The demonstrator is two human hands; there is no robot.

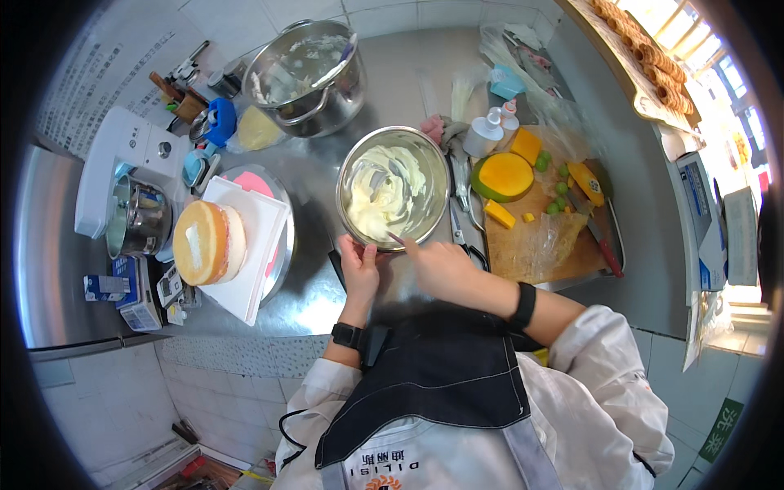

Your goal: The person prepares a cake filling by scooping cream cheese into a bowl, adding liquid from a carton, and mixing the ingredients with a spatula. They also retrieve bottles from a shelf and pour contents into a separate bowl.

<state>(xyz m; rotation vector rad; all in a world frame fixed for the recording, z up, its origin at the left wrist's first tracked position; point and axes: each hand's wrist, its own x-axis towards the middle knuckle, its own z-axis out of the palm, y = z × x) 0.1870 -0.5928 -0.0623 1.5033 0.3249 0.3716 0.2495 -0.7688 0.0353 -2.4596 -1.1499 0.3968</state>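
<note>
A stainless steel mixing bowl [436, 184] sits on the counter before me, with pale, thick cream [386, 190] smeared over its bottom and walls. My left hand [360, 269] grips the bowl's near rim on the left side. In my right hand [444, 269] is the handle of a thin mixing tool [397, 238], which slants over the near rim into the cream. The tool's far end is buried, so its kind cannot be told. Left of the bowl, a round layered sponge cake [205, 242] rests on a white square board [260, 229] over a turntable [286, 263].
A large steel pot [318, 110] stands behind the bowl, cream on its walls. At right, a wooden cutting board [508, 257] bears mango [505, 176], green grapes [556, 205] and a red-handled knife [603, 248]. Scissors [458, 226] lie between. A stand mixer [125, 159] occupies the left.
</note>
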